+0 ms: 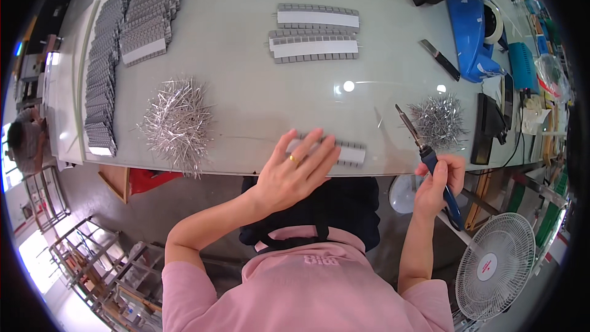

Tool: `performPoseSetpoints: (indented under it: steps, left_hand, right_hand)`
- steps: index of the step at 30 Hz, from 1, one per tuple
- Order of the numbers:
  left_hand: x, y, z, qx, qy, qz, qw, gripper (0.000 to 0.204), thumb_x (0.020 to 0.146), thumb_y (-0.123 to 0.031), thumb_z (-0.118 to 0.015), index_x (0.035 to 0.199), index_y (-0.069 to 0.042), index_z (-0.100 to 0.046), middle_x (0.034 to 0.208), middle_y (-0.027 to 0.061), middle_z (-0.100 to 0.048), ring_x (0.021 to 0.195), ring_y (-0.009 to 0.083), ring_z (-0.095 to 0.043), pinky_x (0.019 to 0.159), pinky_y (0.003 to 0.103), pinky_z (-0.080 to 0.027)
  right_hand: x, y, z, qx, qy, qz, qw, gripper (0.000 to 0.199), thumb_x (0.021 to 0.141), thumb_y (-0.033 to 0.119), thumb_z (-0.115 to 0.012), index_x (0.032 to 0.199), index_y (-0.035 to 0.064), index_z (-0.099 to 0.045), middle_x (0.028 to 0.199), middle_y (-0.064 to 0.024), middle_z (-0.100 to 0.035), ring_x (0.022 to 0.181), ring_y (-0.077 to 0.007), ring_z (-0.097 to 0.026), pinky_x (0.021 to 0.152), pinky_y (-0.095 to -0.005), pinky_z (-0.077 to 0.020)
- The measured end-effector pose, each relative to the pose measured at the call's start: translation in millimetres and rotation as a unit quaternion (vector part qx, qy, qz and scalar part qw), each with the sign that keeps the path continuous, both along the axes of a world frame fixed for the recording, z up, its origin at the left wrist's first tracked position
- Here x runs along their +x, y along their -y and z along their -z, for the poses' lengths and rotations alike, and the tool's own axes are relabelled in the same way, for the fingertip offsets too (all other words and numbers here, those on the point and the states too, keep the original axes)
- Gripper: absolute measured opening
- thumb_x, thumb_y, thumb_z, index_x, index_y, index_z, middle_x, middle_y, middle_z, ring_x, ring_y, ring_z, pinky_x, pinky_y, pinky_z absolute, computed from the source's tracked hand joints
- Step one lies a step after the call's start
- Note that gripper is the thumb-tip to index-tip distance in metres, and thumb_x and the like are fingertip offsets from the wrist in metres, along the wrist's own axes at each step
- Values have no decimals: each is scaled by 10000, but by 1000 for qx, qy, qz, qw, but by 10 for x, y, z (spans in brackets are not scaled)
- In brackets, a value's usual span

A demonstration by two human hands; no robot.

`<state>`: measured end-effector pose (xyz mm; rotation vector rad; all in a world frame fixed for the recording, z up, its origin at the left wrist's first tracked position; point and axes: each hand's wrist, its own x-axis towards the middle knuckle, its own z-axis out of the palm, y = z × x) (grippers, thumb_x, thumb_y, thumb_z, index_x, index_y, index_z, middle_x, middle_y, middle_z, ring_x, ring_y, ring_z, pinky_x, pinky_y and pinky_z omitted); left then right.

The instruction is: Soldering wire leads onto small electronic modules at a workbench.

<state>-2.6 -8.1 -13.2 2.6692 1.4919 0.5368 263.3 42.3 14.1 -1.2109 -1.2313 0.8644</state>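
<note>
A grey ribbed plastic strip with a white band along its middle (350,150) lies at the near edge of the glass-topped work table (246,86), partly under the left hand (295,172), which rests flat on it with fingers spread, gripping nothing. The right hand (439,178) is clenched around the blue handle of a soldering iron (430,160), its dark metal tip pointing up and away over the table edge.

Just beyond that tip sits a small heap of thin silver metal pins (437,120); a larger heap of the same pins (178,123) lies well to the left. Two more grey strips with white bands (314,31) lie side by side at mid-table, and long rows of stacked grey strips (129,31) run along the far left. A blue tape dispenser holding a pale roll (476,31) stands at the right. A white floor fan (495,264) with a round red-and-white label at its hub stands lower right.
</note>
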Motion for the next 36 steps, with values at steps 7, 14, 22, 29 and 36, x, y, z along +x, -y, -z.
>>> performPoseSetpoints:
  steps: [7,14,22,29,36]
  left_hand:
    - [-18,39,-201,35,39,73,996,322,775,-119,-629,1088,-57,-675,1097,51,-637,1026,197,-617,955,403,-470]
    - [-666,-1873,-489,141,41,-63,987,297,829,-68,-629,1124,-87,-663,1082,50,-687,955,258,-648,882,369,-506]
    - [-969,-2874,-109,173,0,-58,983,259,899,-144,-616,1154,-110,-655,1098,34,-688,985,249,-651,942,398,-494]
    - [-699,-2216,-257,158,-50,-51,985,394,856,-186,-667,1239,-128,-594,1227,48,-617,1191,242,-547,1040,445,-408]
    - [-483,-1444,-246,2,8,-54,999,433,830,-217,-705,1242,-126,-608,1246,38,-620,1249,265,-510,1092,504,-330]
  right_hand:
    - [147,-124,188,31,3,77,997,151,899,151,-548,900,4,-517,718,-70,-517,517,-154,-527,516,-268,-425]
    - [197,-169,254,48,-17,127,991,149,893,152,-546,881,8,-508,717,-70,-521,523,-149,-525,514,-258,-429]
    - [101,-136,402,79,14,85,993,177,899,172,-550,912,0,-507,749,-79,-520,543,-157,-537,539,-260,-444]
    - [138,-127,425,89,8,86,992,197,893,173,-569,932,-4,-490,749,-96,-527,547,-167,-542,543,-271,-462]
    - [117,-123,415,99,28,50,993,178,910,168,-566,930,-2,-517,762,-102,-560,580,-169,-559,579,-277,-470]
